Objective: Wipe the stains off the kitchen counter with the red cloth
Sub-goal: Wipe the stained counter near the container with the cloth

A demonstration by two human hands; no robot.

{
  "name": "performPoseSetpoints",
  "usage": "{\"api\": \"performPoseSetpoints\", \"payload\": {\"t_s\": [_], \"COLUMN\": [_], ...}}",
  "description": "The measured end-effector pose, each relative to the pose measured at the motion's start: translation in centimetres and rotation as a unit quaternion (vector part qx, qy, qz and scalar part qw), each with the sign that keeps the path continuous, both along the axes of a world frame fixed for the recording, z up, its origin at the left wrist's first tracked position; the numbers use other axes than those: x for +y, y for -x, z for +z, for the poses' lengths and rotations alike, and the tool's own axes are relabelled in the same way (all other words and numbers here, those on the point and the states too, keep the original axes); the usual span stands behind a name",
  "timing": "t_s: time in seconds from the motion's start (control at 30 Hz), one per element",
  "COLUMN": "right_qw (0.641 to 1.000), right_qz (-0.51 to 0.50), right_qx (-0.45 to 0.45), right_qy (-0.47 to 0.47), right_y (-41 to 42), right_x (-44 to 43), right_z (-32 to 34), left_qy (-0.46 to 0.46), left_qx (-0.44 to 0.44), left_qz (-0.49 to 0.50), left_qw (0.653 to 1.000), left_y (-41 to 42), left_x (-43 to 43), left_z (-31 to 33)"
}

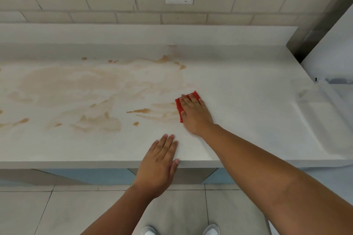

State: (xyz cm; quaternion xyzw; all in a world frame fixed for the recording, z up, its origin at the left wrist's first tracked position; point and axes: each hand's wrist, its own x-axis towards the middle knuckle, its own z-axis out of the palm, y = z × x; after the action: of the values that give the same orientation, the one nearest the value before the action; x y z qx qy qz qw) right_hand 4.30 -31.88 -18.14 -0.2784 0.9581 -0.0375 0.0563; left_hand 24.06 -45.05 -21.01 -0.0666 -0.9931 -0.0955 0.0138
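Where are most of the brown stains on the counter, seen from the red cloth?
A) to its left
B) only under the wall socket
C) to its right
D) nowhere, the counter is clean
A: the brown stains spread over the counter to the left of the red cloth, which the right hand presses flat; the surface to its right looks clean.

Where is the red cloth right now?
In the head view, the red cloth lies right of centre on the counter, under the right hand, beside the brown stains.
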Motion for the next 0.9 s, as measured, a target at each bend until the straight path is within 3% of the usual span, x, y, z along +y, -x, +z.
{"api": "performPoseSetpoints", "payload": {"t_s": [0.17,0.33,0.5,0.6,0.77,0.9], "right_qw": [0.998,1.0,0.995,0.998,0.999,0.989], "right_qz": [0.058,-0.016,-0.101,-0.068,-0.018,-0.023], "right_qx": [0.006,-0.004,-0.008,-0.003,0.019,-0.075], "right_qy": [0.023,0.021,0.003,0.009,0.036,0.124], "right_y": [-3.9,-4.1,-2.1,-2.6,-6.2,-7.6], "right_x": [1.5,5.6,2.3,-0.3,-1.2,-0.7], "right_z": [-0.4,-0.1,0.2,-0.2,-0.6,0.2], "left_qy": [0.001,-0.008,-0.072,-0.148,-0.18,-0.19], "left_qx": [-0.002,-0.004,0.003,0.032,0.107,0.123], "left_qz": [-0.024,-0.044,-0.045,-0.021,0.027,0.027], "left_qw": [1.0,0.999,0.996,0.988,0.977,0.974], "left_y": [-0.1,-0.4,-0.4,-0.6,0.0,2.6], "left_x": [-0.7,-1.8,-2.1,-2.6,-4.9,-4.4], "left_z": [0.2,0.1,0.3,1.1,2.9,4.0]}}
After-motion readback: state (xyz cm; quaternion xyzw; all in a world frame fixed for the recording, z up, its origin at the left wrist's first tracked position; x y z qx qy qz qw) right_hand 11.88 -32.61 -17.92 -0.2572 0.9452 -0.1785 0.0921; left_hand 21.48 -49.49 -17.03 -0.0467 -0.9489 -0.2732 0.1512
